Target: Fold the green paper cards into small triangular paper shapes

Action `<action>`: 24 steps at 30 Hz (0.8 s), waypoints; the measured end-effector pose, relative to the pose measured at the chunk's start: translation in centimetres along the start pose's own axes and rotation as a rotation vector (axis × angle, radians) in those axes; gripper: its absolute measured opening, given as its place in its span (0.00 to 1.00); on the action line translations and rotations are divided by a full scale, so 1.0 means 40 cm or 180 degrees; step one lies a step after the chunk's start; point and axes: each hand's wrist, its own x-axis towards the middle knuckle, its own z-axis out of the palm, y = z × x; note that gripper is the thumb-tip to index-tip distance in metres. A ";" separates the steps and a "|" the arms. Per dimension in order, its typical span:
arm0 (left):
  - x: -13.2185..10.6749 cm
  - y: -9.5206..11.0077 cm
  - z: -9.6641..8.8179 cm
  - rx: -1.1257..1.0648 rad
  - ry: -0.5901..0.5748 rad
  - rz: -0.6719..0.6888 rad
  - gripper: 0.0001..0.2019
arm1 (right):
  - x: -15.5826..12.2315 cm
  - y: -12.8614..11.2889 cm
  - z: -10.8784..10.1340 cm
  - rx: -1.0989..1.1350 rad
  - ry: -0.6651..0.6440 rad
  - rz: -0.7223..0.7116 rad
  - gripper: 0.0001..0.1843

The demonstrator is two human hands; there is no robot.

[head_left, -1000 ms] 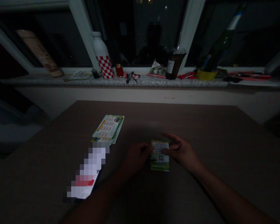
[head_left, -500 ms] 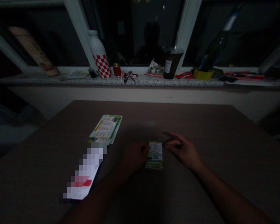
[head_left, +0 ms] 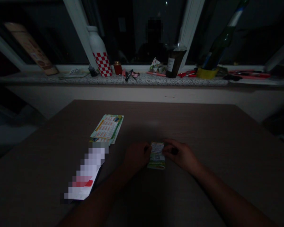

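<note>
I log: one green-and-white leaflet [head_left: 157,159]; left hand [head_left: 136,156], fingers pinching its left edge; right hand [head_left: 184,155], fingers curled at its right (pinch unclear from here).

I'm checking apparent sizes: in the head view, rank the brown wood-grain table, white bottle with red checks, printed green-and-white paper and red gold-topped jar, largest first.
1. Brown table
2. White checked bottle
3. Green-and-white paper
4. Red jar
The paper is nearer, so true sizes are unsure.

On the speckled windowsill [head_left: 153,81] — red-checked white bottle [head_left: 99,52], small red jar [head_left: 117,68], dark cup [head_left: 176,64], green bottle [head_left: 223,39].
</note>
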 end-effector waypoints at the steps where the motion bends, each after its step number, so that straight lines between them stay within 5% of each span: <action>1: 0.000 -0.001 0.001 0.0016 -0.0003 -0.0006 0.15 | 0.000 -0.001 -0.001 -0.0026 -0.0032 0.0016 0.23; 24: 0.003 -0.002 -0.002 -0.0064 -0.0073 -0.0060 0.16 | -0.027 -0.028 -0.030 -0.0576 -0.0520 0.0233 0.53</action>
